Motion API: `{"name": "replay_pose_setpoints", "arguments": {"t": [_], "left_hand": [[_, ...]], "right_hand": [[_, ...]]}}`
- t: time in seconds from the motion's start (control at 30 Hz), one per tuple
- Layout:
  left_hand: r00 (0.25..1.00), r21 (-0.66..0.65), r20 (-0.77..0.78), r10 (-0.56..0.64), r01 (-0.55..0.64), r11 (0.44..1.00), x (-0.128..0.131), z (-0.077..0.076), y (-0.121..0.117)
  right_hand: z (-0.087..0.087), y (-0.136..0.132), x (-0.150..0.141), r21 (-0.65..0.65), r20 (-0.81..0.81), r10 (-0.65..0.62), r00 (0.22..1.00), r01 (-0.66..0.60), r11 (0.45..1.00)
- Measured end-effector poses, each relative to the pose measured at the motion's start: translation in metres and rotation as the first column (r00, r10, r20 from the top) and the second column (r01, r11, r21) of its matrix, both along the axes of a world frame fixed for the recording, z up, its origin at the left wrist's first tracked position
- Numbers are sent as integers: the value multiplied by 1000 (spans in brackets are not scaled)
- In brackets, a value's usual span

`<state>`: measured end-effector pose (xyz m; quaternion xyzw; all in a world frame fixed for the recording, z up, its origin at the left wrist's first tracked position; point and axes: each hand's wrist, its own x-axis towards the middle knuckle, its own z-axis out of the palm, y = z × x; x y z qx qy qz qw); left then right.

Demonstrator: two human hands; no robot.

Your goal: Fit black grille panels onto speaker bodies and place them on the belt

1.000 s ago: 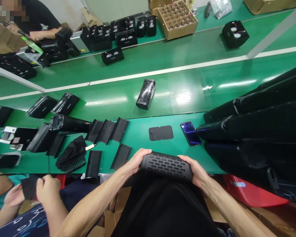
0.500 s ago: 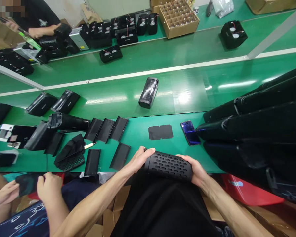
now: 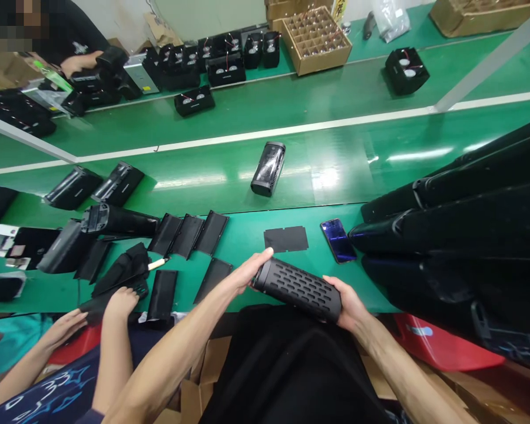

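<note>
Fingers of the left hand (image 3: 244, 275) are spread over one end of a black slotted cylindrical speaker (image 3: 297, 289), while the other end is cupped by the right hand (image 3: 348, 304); the body is thus clamped between both hands, its grille left uncovered, at the near edge of the green worktop (image 3: 247, 242). Far left, a black piece (image 3: 96, 307) is pressed under a co-worker's hand (image 3: 121, 304). Three black panels (image 3: 186, 235) are laid flat side by side, so that none overlaps. A second slotted speaker (image 3: 268, 169) lies farther off. To the right, a black sheet (image 3: 286, 238) and a phone (image 3: 338, 240) are set apart, beside glossy black bundles (image 3: 450, 229).
</note>
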<state>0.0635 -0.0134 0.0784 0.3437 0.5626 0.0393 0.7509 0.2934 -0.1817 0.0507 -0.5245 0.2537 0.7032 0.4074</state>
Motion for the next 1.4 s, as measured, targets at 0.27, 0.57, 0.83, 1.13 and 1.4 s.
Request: {"name": "replay_pose_setpoints", "arguments": {"t": [0.27,0.57,0.83,1.13,1.4], "left_hand": [[858,124,402,320,-398,909,51,-20,-52],[835,325,308,-455,358,876,0,32,12],[721,198,142,-678,651,733,-27,39,3],[944,369,278,-178,65,927,-51,20,-72],[994,259,-6,-107,105,960,-19,13,-53]], "right_hand": [[18,25,-34,263,-124,-131,984,160,952],[21,16,11,406,639,100,762,-445,799],[28,-11,14,353,664,319,677,-659,664],[29,-59,7,366,735,178,654,-605,707],[23,-26,-6,166,475,149,867,-254,953]]}}
